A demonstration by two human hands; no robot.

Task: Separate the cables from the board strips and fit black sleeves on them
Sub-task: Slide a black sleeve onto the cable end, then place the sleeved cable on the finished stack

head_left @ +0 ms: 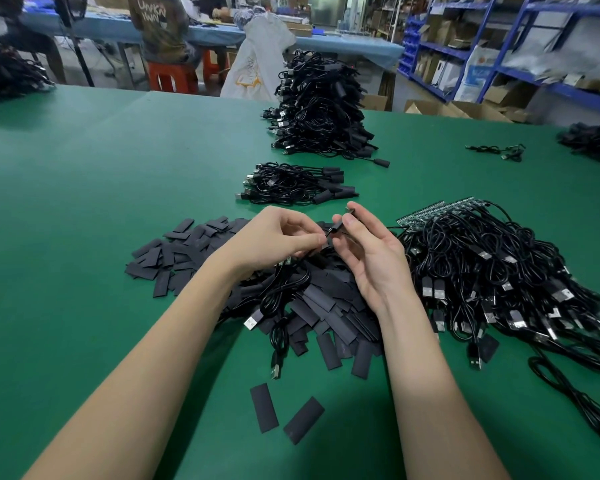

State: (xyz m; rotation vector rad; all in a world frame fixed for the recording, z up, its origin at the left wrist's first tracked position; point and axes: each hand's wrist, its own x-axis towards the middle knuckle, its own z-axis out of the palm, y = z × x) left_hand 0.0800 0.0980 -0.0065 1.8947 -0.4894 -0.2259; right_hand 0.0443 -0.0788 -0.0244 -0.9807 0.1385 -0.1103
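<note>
Toward the left of the green tabletop (84,202) lies a loose heap of flat black sleeves (187,251), spreading rightward under both forearms, with two strays (281,415) near the front edge.

Above that heap the left hand (274,237) has its thumb and fingers curled in a pinch on the thin black cable (281,296), just short of its tip; the rest of that cable loops down over the sleeves, its USB plug (253,322) lying below the left wrist. Just beside it, the right hand (371,251) faces palm-in, its thumb and forefinger pinching a small dark piece (338,225) at the cable's end. This looks like a sleeve, though it is too small to be sure.

Judging by this, the sleeving step is in hand: one cable is already free of its strip and the sleeve is at or just onto its end. The next move would call for holding the cable steady with the left hand and sliding the sleeve along with the right, then laying the cable aside.

Behind the hands, toward the far edge, sit a small bundle (291,183) and a tall stack (321,109) of sleeved cables. On the right side lies the unworked pile of cables (499,271), with green board strips (426,211) showing at its far-left corner.
</note>
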